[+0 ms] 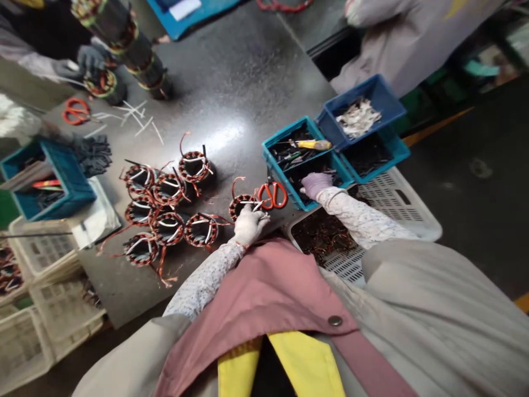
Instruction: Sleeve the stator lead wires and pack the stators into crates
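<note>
Stator point(238, 205) touches the left hand point(249, 225) — right hand point(317, 185) apart, inside teal bin point(295, 196).

The head camera looks down across the table point(252, 82).

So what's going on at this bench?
A person in gloves has their left hand at a wire-wound ring and their right hand in a blue bin of dark pieces. Red-handled scissors lie between the two. Seven more wound rings stand to the left. Across the bench, a co-worker's gloved hand is at another wound core.
</note>
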Available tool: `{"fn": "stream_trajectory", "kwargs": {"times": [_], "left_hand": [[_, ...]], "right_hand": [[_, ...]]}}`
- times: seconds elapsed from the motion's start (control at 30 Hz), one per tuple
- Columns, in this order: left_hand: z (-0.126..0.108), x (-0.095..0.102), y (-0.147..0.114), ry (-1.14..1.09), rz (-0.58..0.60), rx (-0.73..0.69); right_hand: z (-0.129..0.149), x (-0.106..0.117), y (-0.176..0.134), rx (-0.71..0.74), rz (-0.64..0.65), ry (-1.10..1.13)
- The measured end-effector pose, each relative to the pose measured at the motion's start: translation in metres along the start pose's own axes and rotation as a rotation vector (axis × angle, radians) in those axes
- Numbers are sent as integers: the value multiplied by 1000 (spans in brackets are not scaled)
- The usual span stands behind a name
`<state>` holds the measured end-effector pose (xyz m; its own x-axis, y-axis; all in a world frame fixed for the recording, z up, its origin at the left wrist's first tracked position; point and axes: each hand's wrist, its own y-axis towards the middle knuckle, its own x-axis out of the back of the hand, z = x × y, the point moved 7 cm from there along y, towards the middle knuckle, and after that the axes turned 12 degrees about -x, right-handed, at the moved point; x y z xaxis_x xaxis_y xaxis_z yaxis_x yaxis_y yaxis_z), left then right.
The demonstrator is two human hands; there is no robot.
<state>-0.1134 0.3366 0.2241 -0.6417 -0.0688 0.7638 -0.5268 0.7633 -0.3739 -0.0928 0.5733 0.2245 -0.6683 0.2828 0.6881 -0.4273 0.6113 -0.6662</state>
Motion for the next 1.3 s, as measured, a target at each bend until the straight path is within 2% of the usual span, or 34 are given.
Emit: {"fn": "stream_trajectory", "kwargs": {"times": [0.1, 0.2, 0.3, 0.37, 0.43, 0.53, 0.63, 0.73, 1.0, 1.2, 1.3], "left_hand": [[0, -4, 0, 14, 1, -30], [4, -6, -6, 40, 17, -108], [7, -6, -11, 42, 23, -182], [10, -4, -12, 41, 28, -217], [12, -3, -12, 30, 48, -248], [15, -1, -13, 31, 97, -297], [18, -2, -16, 65, 122, -342], [20, -4, -16, 73, 111, -353], [20, -6, -16, 70, 86, -369], [18, -6, -16, 79, 117, -372], [18, -5, -15, 65, 124, -368]], "right_hand": [[-1, 1, 7, 36, -15, 6], [-19, 9, 9, 54, -90, 106], [-38, 14, 0, 64, -181, 268], [-41, 5, -16, 88, -173, 475], [-31, -20, -35, 128, -6, 848], [5, -67, -63, 143, 373, 1403], [34, -97, -77, 72, 544, 1625], [45, -108, -77, 37, 589, 1711], [57, -106, -73, 53, 577, 1763], [55, -94, -71, 120, 327, 1663], [61, -93, -69, 119, 316, 1612]]}}
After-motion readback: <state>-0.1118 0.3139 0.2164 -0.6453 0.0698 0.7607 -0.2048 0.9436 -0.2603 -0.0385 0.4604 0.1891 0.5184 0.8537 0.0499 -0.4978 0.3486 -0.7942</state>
